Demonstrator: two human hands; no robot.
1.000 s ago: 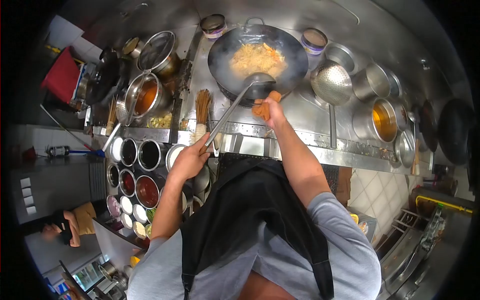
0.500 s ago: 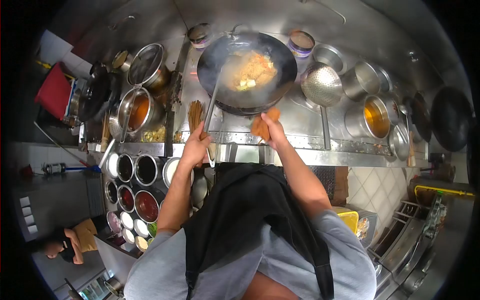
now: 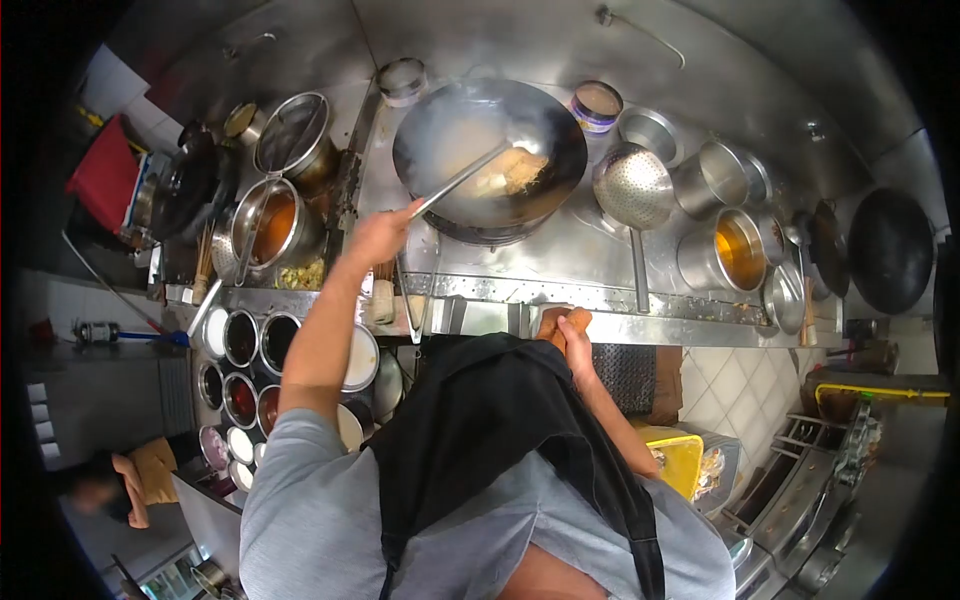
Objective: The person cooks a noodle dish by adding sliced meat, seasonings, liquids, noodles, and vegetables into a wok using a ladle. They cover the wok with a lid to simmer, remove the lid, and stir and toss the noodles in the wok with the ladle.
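My left hand (image 3: 383, 238) is closed around the handle of a long metal wok ladle (image 3: 462, 179). It reaches over the left rim of a large black wok (image 3: 425, 150). The ladle's head meets the orange-yellow food (image 3: 525, 170) in the wok, and steam blurs that end. Pale chunks show among the food. My right hand (image 3: 577, 340) grips a bunched orange-brown cloth (image 3: 550, 322) at the counter's front edge, close to my black apron and apart from the wok.
A perforated strainer (image 3: 634, 186) rests right of the wok, near a pot of amber liquid (image 3: 738, 250). To the left stands a pot of reddish-brown liquid (image 3: 272, 228). Several sauce containers (image 3: 240, 338) sit at lower left. Another person (image 3: 140, 485) is at far left.
My left hand moved up and forward, swinging the ladle rightward across the wok. My right hand drew back from the wok's front toward my body with the cloth. Steam over the food thickened.
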